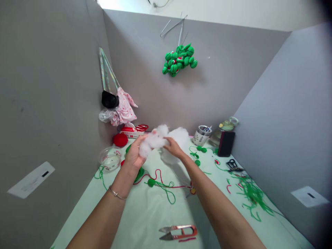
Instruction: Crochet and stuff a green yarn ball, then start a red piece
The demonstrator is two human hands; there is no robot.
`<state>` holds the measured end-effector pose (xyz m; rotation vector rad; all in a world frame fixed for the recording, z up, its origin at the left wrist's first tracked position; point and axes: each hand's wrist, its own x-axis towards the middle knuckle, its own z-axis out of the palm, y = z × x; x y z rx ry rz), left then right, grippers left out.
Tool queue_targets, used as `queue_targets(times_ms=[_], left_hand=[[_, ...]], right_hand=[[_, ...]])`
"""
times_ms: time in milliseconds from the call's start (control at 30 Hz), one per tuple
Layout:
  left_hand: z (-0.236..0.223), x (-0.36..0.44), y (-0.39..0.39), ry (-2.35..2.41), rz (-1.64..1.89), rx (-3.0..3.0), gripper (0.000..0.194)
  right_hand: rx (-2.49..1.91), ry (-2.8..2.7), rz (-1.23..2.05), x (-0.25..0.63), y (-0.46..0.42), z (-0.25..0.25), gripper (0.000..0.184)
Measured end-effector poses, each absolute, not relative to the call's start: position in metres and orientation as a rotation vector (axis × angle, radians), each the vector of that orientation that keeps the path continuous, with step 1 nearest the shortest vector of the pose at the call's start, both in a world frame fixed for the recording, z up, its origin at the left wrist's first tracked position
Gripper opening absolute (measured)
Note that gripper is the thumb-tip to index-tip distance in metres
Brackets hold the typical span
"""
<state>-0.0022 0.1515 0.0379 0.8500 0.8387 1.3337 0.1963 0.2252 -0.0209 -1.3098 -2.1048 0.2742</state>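
Both of my hands are raised over the middle of the table, each gripping a lump of white stuffing fibre. My left hand cups the wad from the left with its fingers curled into it. From the right, my right hand pinches the same wad. A bigger heap of the white stuffing lies just behind my hands. Below them on the table are a small green crocheted ball with green yarn trailing from it and a red yarn strand.
Thread snips with orange handles lie near the front edge. A clear lidded tub, a red yarn ball, a tin of tools, a jar, black scissors and loose green yarn surround the work. Green crocheted pieces hang on the back wall.
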Motion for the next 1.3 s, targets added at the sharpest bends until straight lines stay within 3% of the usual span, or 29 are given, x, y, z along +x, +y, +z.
queue_targets(times_ms=[167,267,400,567,667,733,767,867,933,1033,1167,1300], left_hand=[[0.037,-0.006,0.112,0.76,1.382,0.602,0.024],[0.032,0.024,0.074,0.693,1.31,0.529,0.025],[0.037,0.065,0.02,0.572,1.192,0.435,0.025],[0.051,0.066,0.002,0.426,1.127,0.347,0.028],[0.059,0.045,0.019,0.451,1.24,0.336,0.025],[0.065,0.024,0.034,0.446,1.32,0.373,0.044],[0.068,0.012,0.04,0.438,1.357,0.416,0.049],[0.074,-0.02,0.055,0.501,1.428,0.547,0.059],[0.073,-0.034,0.06,0.519,1.387,0.688,0.06],[0.064,-0.041,0.065,0.624,1.273,1.073,0.056],[0.044,-0.043,0.076,1.074,0.88,1.695,0.024],[0.029,-0.041,0.086,1.206,0.467,1.899,0.051]], right_hand=[[-0.969,-2.071,0.092,0.164,0.12,0.015,0.058],[-0.576,-2.214,-0.162,0.149,0.064,0.019,0.051],[-0.795,-1.967,-0.26,0.16,0.044,0.024,0.042],[-0.91,-2.042,-0.419,0.179,0.037,0.038,0.039],[-0.865,-2.145,-0.073,0.179,0.034,0.045,0.051],[-0.821,-2.137,0.307,0.178,0.039,0.045,0.062],[-0.835,-2.104,0.463,0.179,0.043,0.041,0.058],[-1.032,-2.09,0.663,0.178,0.059,0.02,0.023],[-1.17,-2.272,0.645,0.175,0.069,-0.001,0.022],[-1.315,-2.363,0.639,0.168,0.079,-0.027,0.016],[-1.337,-2.268,0.766,0.173,0.083,-0.031,0.018],[-1.258,-2.023,1.076,0.185,0.08,-0.01,0.019]])
